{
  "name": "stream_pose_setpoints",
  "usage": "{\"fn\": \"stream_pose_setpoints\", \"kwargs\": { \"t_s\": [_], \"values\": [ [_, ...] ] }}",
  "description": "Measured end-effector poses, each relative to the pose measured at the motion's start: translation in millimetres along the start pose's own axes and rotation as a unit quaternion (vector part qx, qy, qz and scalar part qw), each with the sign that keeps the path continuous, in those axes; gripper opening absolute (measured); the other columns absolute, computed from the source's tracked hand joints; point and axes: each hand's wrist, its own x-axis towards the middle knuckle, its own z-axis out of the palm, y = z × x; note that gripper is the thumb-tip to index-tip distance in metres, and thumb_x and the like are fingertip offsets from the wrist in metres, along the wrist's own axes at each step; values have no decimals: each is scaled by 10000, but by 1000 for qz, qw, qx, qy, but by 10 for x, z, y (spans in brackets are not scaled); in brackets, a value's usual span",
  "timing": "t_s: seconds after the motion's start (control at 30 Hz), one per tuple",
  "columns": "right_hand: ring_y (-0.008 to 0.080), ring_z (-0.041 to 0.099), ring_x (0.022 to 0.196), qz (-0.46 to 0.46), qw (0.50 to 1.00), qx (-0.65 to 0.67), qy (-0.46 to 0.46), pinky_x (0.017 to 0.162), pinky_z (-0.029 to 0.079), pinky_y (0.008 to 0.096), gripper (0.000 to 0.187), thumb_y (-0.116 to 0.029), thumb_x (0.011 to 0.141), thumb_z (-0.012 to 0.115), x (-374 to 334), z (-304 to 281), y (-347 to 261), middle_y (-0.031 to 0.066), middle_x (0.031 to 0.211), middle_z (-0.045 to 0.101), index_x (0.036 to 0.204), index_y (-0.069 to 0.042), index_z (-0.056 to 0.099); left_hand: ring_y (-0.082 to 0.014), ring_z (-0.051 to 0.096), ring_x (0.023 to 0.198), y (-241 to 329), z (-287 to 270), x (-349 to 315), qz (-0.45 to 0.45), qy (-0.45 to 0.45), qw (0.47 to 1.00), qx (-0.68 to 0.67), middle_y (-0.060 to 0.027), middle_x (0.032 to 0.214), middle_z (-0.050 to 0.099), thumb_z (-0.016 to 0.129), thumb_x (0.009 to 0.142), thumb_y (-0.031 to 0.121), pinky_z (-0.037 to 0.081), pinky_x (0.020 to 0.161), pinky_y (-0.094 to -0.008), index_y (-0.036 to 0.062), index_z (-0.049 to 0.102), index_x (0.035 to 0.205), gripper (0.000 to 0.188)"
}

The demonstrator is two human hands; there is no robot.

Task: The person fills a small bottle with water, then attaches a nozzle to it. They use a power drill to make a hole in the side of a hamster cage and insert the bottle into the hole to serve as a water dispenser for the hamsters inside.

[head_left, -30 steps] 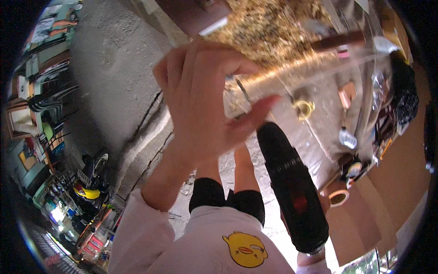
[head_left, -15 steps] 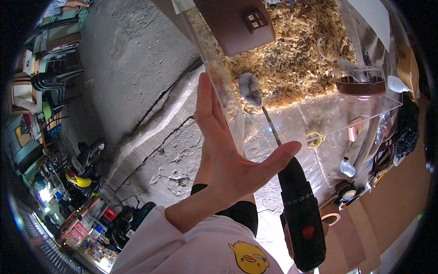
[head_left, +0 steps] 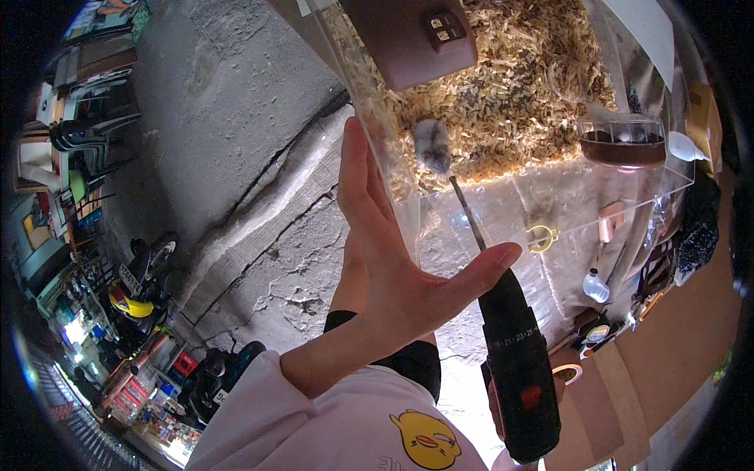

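My left hand [head_left: 393,267] is held open and flat, fingers pressed against the corner of a clear plastic cage [head_left: 510,200]. My right hand [head_left: 493,404] shows only partly behind the black power drill [head_left: 518,369] it grips. The drill's long bit [head_left: 469,216] points up at the cage's clear front wall. Just behind the bit's tip, inside the cage, a small grey hamster [head_left: 432,147] sits on wood shavings [head_left: 518,94].
Inside the cage are a brown little house [head_left: 408,35] and a brown bowl [head_left: 622,145]. A yellow ring [head_left: 540,235] sits on the front wall. A small bottle [head_left: 595,286] and tape roll [head_left: 567,373] lie at right. Cracked concrete floor [head_left: 259,220] is below; cluttered shelves stand at left.
My left hand let go of the clear wall's top edge and opened flat against the cage corner. The drill stayed in my right hand, its bit now at the wall.
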Motion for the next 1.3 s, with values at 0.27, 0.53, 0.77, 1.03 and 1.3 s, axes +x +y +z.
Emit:
{"fn": "stream_pose_setpoints", "kwargs": {
  "t_s": [0.27, 0.53, 0.77, 1.03, 1.3],
  "values": [
    [255, 663, 1118, 81, 990, 78, -80, 977, 581, 402, 1020, -429, 726, 936, 28, -249, 22, 194, 1338, 606, 1477, -19, 381, -368, 67, 1569, -16, 8, -24, 0, 4, 1000, -10, -199, 1689, 44, 966, 697, 322, 119, 1215, -647, 89, -53, 1631, 1402],
    [287, 604, 1263, 129, 951, 238, -148, 1073, 518, 455, 1064, -391, 742, 930, 74, -324, 31, 182, 1460, 533, 1559, -105, 311, -362, 79, 1572, -9, 43, -8, 12, 12, 999, -28, -199, 1688, 64, 973, 681, 330, 122, 1228, -626, 76, -38, 1630, 1410],
    [287, 604, 1238, 44, 981, 167, -90, 1049, 516, 452, 1002, -385, 763, 910, -4, -281, 46, 185, 1416, 549, 1535, -98, 340, -387, 90, 1562, -23, 61, 37, 27, 28, 998, -47, -259, 1658, 38, 895, 777, 311, 129, 1266, -488, 18, -86, 1597, 1312],
    [287, 621, 1177, -58, 996, 61, -16, 997, 528, 444, 946, -386, 774, 896, -121, -182, 63, 190, 1352, 572, 1499, -76, 373, -414, -1, 1569, -48, 93, -4, -10, 27, 996, -90, -270, 1669, -38, 875, 800, 378, 84, 1274, -516, 26, -96, 1608, 1312],
    [287, 638, 1115, -121, 993, 16, 1, 944, 541, 437, 893, -388, 786, 881, -129, -136, 107, 196, 1289, 596, 1464, -54, 407, -438, 22, 1562, -59, 93, 20, 14, 26, 998, -58, -282, 1664, -8, 869, 805, 382, 109, 1262, -568, 13, -61, 1612, 1285]
  ]
}}
